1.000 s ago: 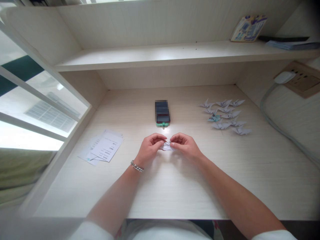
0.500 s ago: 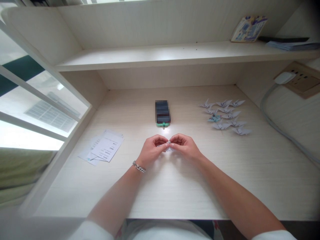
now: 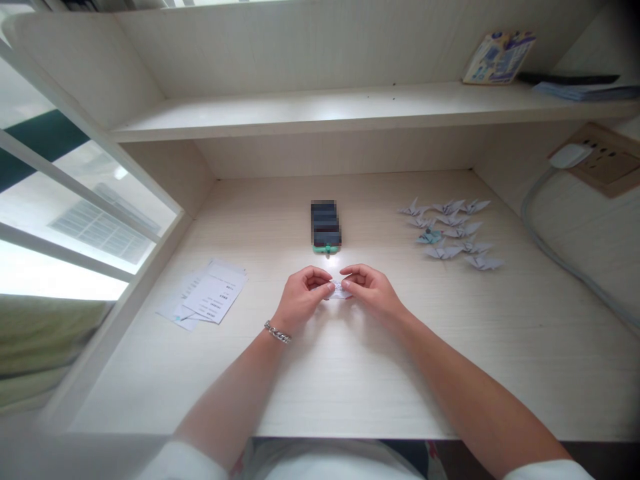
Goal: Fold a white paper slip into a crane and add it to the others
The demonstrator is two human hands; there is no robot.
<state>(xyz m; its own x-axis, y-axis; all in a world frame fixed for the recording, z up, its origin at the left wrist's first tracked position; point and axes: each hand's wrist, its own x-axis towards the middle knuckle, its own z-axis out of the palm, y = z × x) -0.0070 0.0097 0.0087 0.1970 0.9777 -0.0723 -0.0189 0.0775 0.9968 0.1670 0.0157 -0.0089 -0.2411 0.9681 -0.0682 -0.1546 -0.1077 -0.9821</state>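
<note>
A small folded piece of white paper [image 3: 339,291] is pinched between my two hands at the middle of the desk. My left hand [image 3: 304,292], with a chain bracelet on its wrist, grips the paper's left side between thumb and fingers. On the opposite side my right hand [image 3: 373,288] holds it the same way. Fingers cover part of the paper, so its full shape is hidden. Just beyond the hands lies a phone [image 3: 325,225] with a green edge at its near end.
Several folded paper cranes [image 3: 453,230] stand at the right, one bluish. Loose printed paper slips [image 3: 215,292] overlap at the left. A shelf [image 3: 300,120] spans the back, bearing a small box [image 3: 499,59]. A cable [image 3: 550,257] runs down from the wall socket [image 3: 607,160].
My hands have drawn slightly apart at the fingertips, and more of the folded paper shows between them. Everything else on the desk stays in place.
</note>
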